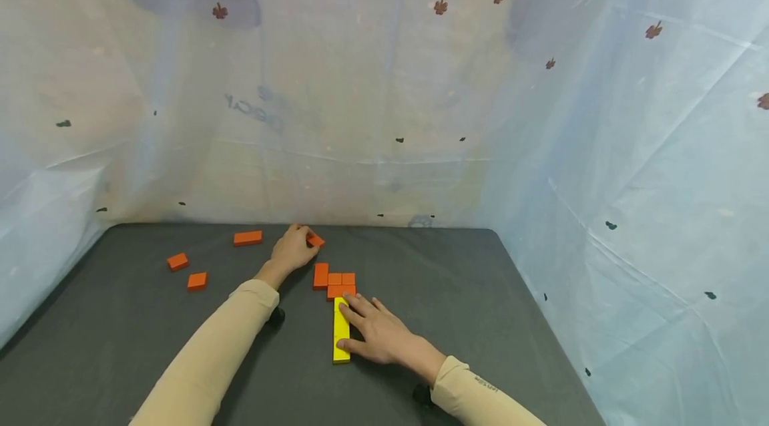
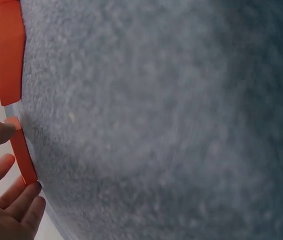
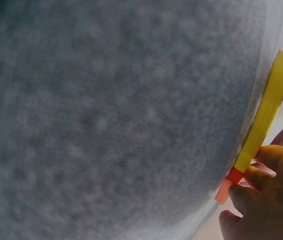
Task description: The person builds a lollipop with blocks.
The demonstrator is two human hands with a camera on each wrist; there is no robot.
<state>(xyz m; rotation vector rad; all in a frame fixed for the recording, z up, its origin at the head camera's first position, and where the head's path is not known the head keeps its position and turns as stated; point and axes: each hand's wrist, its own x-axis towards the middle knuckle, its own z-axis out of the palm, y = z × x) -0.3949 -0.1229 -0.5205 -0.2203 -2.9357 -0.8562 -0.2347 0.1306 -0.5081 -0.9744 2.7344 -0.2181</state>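
Observation:
At the far side of the table, my left hand point(image 1: 291, 250) pinches an orange block point(image 1: 315, 240) between thumb and fingers. In the left wrist view, the thumb lies at one end of this block point(image 2: 23, 152) and fingers at the other. My right hand point(image 1: 384, 334) has its fingers spread over a long yellow block point(image 1: 340, 339), thumb near the block's close end. One fingertip reaches the orange block point(image 1: 336, 292) at the yellow block's far end. Two small orange blocks point(image 1: 334, 278) sit behind that one, and an upright-lying orange block point(image 1: 321, 276) adjoins them on the left.
Loose to the left on the dark table point(image 1: 480, 319) lie a longer orange block point(image 1: 247, 238) and two short ones, one nearer point(image 1: 197, 281) and one farther left point(image 1: 177, 262). Pale plastic sheeting point(image 1: 360, 112) hangs behind the table and along its sides.

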